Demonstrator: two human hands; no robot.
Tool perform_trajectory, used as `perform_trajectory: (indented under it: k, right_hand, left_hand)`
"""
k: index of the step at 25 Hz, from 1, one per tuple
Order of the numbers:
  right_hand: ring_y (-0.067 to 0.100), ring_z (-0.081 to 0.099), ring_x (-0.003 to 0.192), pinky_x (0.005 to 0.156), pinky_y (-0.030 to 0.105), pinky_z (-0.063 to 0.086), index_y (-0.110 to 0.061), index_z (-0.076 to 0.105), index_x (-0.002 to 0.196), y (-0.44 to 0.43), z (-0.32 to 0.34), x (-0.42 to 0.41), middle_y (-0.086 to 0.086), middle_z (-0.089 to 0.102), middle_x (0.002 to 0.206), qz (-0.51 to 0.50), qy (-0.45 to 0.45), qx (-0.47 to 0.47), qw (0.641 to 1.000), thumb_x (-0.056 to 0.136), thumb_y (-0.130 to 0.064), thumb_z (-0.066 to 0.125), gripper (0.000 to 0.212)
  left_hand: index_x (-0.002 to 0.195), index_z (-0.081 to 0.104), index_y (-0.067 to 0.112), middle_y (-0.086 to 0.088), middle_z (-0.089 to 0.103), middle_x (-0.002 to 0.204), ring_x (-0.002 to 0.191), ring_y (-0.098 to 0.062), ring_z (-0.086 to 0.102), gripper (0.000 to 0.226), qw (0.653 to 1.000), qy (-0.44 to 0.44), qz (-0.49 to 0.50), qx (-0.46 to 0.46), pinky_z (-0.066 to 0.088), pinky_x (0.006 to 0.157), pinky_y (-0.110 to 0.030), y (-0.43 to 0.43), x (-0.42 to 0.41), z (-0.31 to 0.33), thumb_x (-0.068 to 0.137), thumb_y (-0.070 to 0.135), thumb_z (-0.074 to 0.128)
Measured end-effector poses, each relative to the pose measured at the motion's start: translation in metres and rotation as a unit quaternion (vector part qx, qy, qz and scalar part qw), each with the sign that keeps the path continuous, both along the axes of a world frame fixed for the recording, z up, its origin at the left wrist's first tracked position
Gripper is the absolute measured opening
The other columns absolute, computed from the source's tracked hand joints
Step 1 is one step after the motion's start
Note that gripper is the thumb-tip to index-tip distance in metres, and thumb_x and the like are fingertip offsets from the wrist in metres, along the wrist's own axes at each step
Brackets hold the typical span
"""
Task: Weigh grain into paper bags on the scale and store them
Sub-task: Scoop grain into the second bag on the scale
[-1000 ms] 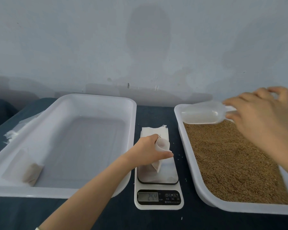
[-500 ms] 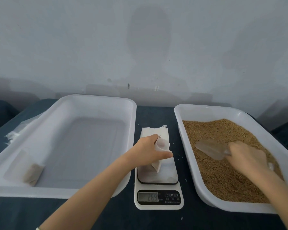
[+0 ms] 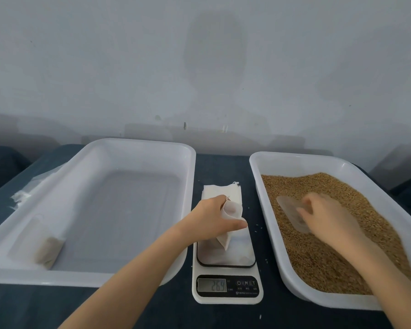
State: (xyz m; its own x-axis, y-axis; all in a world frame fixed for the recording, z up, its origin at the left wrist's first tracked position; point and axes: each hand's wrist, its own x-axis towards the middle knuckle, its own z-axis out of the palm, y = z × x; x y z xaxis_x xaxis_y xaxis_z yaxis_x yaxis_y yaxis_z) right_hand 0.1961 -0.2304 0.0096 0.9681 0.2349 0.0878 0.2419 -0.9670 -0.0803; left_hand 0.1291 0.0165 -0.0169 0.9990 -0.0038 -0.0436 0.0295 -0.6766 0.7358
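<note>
Left grip [image 3: 211, 218] pinches bag [image 3: 234, 210], right [image 3: 328, 217] seemingly holds scoop [image 3: 288, 207]

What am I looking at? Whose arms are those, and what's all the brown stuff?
Those are a person's own arms, seen from a camera worn on their head, looking down. The left hand pinches a small white paper bag open on the white digital kitchen scale. The right hand grips a clear plastic scoop pushed into brown grain that fills the white plastic tray on the right. The big white tray on the left holds one filled bag. Spare flat bags lie behind the scale, on a dark blue table.
</note>
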Motion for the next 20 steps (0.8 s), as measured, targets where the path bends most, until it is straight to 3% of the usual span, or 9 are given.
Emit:
perform_trajectory:
  k: [3, 6, 11, 15, 20]
  right_hand:
    - [-0.006, 0.055, 0.075, 0.066, 0.011, 0.044, -0.033, 0.053, 0.114, 0.043, 0.017, -0.020, -0.019, 0.060, 0.095, 0.147, 0.026, 0.172, 0.974, 0.091, -0.037, 0.054, 0.024]
    - [-0.008, 0.056, 0.070, 0.057, 0.006, 0.041, -0.041, 0.050, 0.108, 0.073, 0.019, -0.028, -0.016, 0.060, 0.076, 0.227, 0.047, 0.229, 0.946, 0.091, -0.041, 0.053, 0.017]
    - [0.004, 0.054, 0.061, 0.055, 0.020, 0.045, -0.034, 0.050, 0.106, 0.087, -0.014, -0.029, -0.008, 0.055, 0.067, 0.261, 0.059, 0.231, 0.935, 0.092, -0.051, 0.044, 0.023]
    - [0.004, 0.057, 0.063, 0.057, 0.023, 0.048, -0.040, 0.046, 0.096, 0.080, -0.021, -0.026, -0.012, 0.059, 0.072, 0.256, 0.065, 0.257, 0.929, 0.081, -0.070, 0.034, 0.035]
    - [0.002, 0.057, 0.071, 0.063, 0.022, 0.048, -0.037, 0.059, 0.086, 0.080, -0.026, -0.026, -0.015, 0.059, 0.078, 0.265, 0.072, 0.253, 0.928, 0.087, -0.050, 0.055, 0.013]
  left_hand:
    - [0.103, 0.050, 0.025, 0.012, 0.054, 0.090, 0.079, -0.007, 0.054, 0.046, 1.000, -0.002, 0.003, 0.005, 0.045, 0.064, -0.019, -0.001, 0.001, -0.001, 0.076, 0.059, 0.065]
    - [0.099, 0.052, 0.023, 0.009, 0.056, 0.086, 0.074, -0.008, 0.054, 0.042, 1.000, -0.007, 0.006, 0.007, 0.044, 0.063, -0.021, -0.002, 0.002, 0.001, 0.076, 0.055, 0.067]
    - [0.079, 0.046, 0.031, 0.013, 0.054, 0.074, 0.063, -0.004, 0.051, 0.030, 0.999, -0.027, -0.019, -0.009, 0.034, 0.054, -0.010, -0.001, -0.001, 0.001, 0.079, 0.051, 0.068]
    - [0.084, 0.048, 0.029, 0.013, 0.056, 0.079, 0.067, -0.005, 0.053, 0.027, 0.999, -0.027, -0.019, -0.025, 0.036, 0.055, -0.010, 0.000, 0.001, -0.001, 0.080, 0.048, 0.067]
    - [0.097, 0.051, 0.022, 0.007, 0.060, 0.090, 0.080, -0.011, 0.058, 0.035, 1.000, -0.019, -0.020, -0.014, 0.049, 0.067, -0.021, 0.002, 0.004, -0.004, 0.078, 0.043, 0.071]
